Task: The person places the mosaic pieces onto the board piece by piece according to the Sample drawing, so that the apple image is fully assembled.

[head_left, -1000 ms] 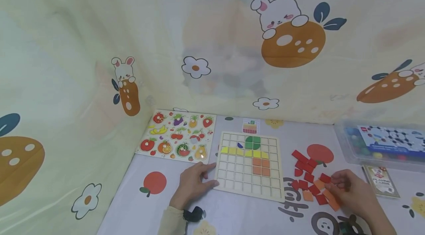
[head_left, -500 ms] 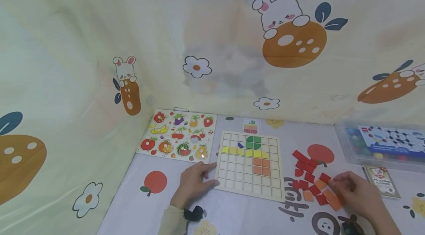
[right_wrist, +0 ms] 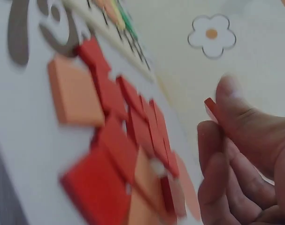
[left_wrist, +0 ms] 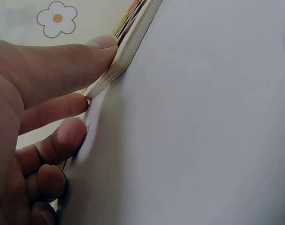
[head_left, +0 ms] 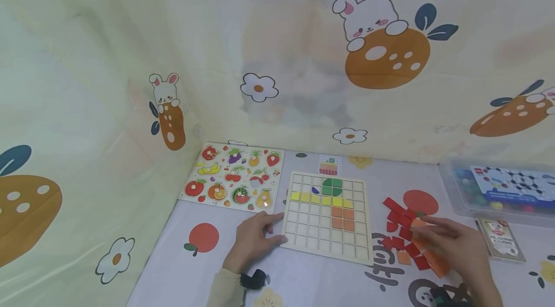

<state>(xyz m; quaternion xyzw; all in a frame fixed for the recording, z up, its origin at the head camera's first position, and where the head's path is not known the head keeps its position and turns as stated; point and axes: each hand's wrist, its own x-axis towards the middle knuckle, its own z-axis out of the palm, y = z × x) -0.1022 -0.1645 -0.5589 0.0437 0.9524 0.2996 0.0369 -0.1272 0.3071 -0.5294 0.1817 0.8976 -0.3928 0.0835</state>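
My left hand [head_left: 256, 237] rests at the left edge of a wooden grid board [head_left: 307, 228]. In the left wrist view its thumb lies against the board's edge [left_wrist: 128, 51], with the other fingers beside it. Green, yellow, orange and blue tiles sit in some of the board's cells. My right hand [head_left: 461, 244] is over a loose heap of red tiles [head_left: 399, 242] and orange tiles [head_left: 403, 258]. Between its thumb and index finger it pinches a small red-orange tile [right_wrist: 210, 108], mostly covered by the thumb. The hand hides part of the heap in the head view.
A small pattern card [head_left: 329, 165] lies behind the board. To the left is a fruit puzzle board [head_left: 231, 178]. At the right are a clear plastic box [head_left: 466, 206] and a pack of playing cards [head_left: 500, 239]. A printed curtain [head_left: 295, 56] rises behind the table.
My right hand has moved left over the heap and now holds a small tile above it. The left hand has stayed at the board's edge.
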